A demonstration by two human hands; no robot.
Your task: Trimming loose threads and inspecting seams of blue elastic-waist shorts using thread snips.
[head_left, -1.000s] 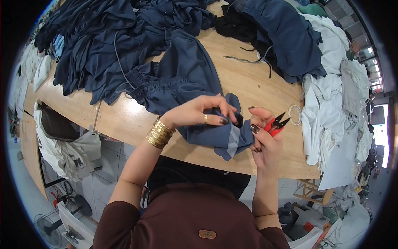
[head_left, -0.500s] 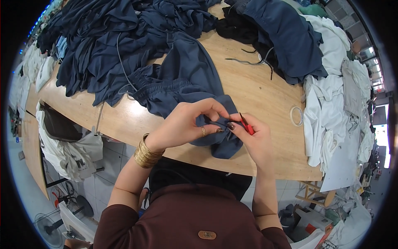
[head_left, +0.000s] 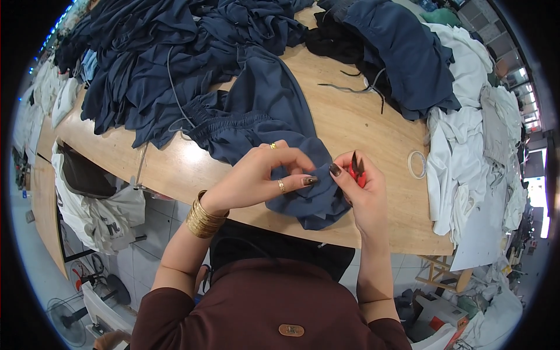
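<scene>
A navy garment (head_left: 233,133) with a gathered elastic waistband lies across the table toward me, its near end bunched at the table's front. My left hand (head_left: 254,175), with rings and gold bangles at the wrist, rests on that near end, thumb and fingertips closed on the cloth. In my right hand (head_left: 368,195) are red-handled thread snips (head_left: 357,173), dark blades pointing up and away from me. Its thumb and forefinger also touch the right edge of the fabric. Some fingers of the right hand are hidden behind the cloth and snips.
A heap of navy clothing (head_left: 140,64) covers the far left of the wooden table (head_left: 396,186). More navy garments (head_left: 402,52) with cords hang together at the far right. White garments (head_left: 458,146) lie along the right edge, beside a tape roll (head_left: 417,164).
My hands have drawn slightly apart, the right moving a little right. The snips have turned more upright. The cloth between my hands is less pinched together and spreads flatter.
</scene>
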